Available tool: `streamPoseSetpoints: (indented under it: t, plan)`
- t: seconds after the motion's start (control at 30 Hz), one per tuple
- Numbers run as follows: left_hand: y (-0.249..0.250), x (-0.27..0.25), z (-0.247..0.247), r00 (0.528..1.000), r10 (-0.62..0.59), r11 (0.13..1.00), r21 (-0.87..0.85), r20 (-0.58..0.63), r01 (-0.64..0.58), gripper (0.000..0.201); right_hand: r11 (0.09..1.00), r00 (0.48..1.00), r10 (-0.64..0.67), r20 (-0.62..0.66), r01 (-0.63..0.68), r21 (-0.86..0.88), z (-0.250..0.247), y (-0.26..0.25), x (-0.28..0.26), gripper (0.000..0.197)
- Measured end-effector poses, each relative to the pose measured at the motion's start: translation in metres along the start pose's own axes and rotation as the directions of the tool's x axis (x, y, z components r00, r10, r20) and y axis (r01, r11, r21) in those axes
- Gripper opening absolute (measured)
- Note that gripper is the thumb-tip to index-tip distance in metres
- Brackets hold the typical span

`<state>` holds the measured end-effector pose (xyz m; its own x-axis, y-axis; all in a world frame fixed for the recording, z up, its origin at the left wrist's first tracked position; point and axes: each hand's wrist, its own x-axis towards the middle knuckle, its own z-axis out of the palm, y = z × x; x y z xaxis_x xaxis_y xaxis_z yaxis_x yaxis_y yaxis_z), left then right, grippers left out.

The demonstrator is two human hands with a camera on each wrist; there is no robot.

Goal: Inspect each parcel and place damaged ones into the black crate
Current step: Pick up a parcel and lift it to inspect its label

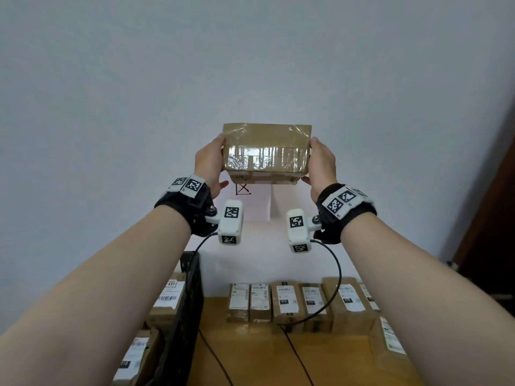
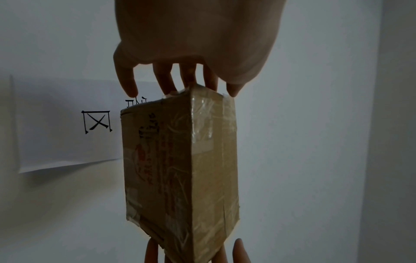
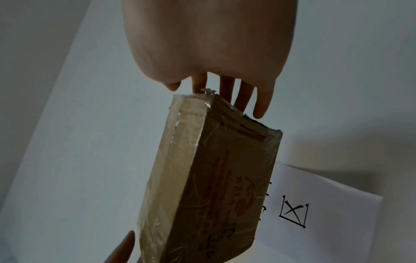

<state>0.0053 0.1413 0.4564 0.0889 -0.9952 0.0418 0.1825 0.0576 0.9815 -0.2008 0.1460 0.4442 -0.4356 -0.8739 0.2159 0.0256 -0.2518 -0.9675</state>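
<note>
I hold a brown cardboard parcel [image 1: 266, 154] wrapped in clear tape up in front of the wall. My left hand [image 1: 210, 162] grips its left end and my right hand [image 1: 320, 162] grips its right end, thumbs on the near side and fingers behind. In the left wrist view the parcel [image 2: 180, 169] shows red print, and my left hand [image 2: 186, 76] clasps its end. The right wrist view shows the parcel [image 3: 207, 178] with a dark ragged edge at the corner near my right hand [image 3: 225, 83]. The black crate [image 1: 184, 302] stands low on the left.
A row of labelled parcels [image 1: 301, 305] lines the back of the wooden table [image 1: 250, 358], with another parcel [image 1: 390, 344] at the right. More parcels [image 1: 167, 296] lie left of the crate wall. A paper sheet [image 1: 256, 201] hangs on the wall. Cables cross the table.
</note>
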Motion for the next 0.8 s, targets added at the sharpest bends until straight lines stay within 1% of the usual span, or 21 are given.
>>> streamPoseSetpoints:
  t: [0.1,0.2,0.27,0.4,0.47,0.5,0.53,0.57,0.63,0.67,0.7,0.73,0.8]
  plan:
    - [0.003,-0.001,0.0,1.0,0.01,1.0,-0.007,0.004,-0.01,0.029,1.0,1.0,-0.003,-0.006,0.003,0.01,-0.001,-0.005,-0.002,0.036]
    - [0.006,-0.005,0.002,1.0,0.023,1.0,-0.01,0.005,-0.023,0.025,1.0,1.0,-0.007,0.004,0.007,0.026,-0.002,-0.008,-0.005,0.033]
    - [0.007,-0.006,0.002,0.999,0.034,0.999,-0.019,0.0,-0.034,0.027,0.999,1.0,-0.012,0.004,0.012,0.037,-0.002,-0.009,-0.004,0.035]
    - [0.009,-0.005,0.003,0.997,0.063,0.993,-0.094,-0.039,-0.067,0.043,0.999,1.0,-0.005,-0.015,0.005,0.052,-0.005,-0.01,-0.002,0.047]
    - [0.013,-0.006,0.004,0.995,0.091,0.987,-0.125,-0.052,-0.096,0.049,0.997,1.0,0.005,-0.008,-0.004,0.073,-0.008,-0.012,-0.002,0.063]
    - [0.015,-0.006,0.005,0.994,0.101,0.986,-0.127,-0.045,-0.106,0.05,0.997,1.0,0.0,-0.006,0.0,0.082,-0.008,-0.014,-0.003,0.067]
    - [0.018,-0.008,0.005,0.994,0.105,0.986,-0.124,-0.039,-0.109,0.048,0.996,1.0,-0.014,-0.005,0.014,0.083,-0.009,-0.017,-0.004,0.067]
    - [0.019,-0.008,0.006,0.993,0.109,0.987,-0.116,-0.044,-0.113,0.043,0.996,0.999,-0.036,-0.009,0.037,0.076,-0.009,-0.02,-0.003,0.062]
    - [0.021,-0.009,0.007,0.989,0.131,0.986,-0.1,-0.063,-0.137,0.031,0.994,0.995,-0.092,-0.025,0.094,0.064,-0.009,-0.027,-0.005,0.044]
    - [0.022,-0.009,0.007,0.987,0.145,0.984,-0.098,-0.072,-0.152,0.029,0.99,0.992,-0.122,-0.025,0.124,0.064,-0.009,-0.03,-0.005,0.033]
    - [0.023,-0.009,0.007,0.985,0.155,0.982,-0.099,-0.076,-0.162,0.03,0.986,0.989,-0.149,-0.012,0.15,0.073,-0.01,-0.032,-0.005,0.03]
    - [0.024,-0.009,0.007,0.984,0.164,0.981,-0.097,-0.074,-0.171,0.032,0.982,0.986,-0.169,0.006,0.168,0.085,-0.01,-0.032,-0.004,0.035]
    - [0.026,-0.011,0.007,0.981,0.182,0.98,-0.067,-0.069,-0.186,0.036,0.977,0.981,-0.19,0.049,0.184,0.104,-0.011,-0.032,-0.003,0.052]
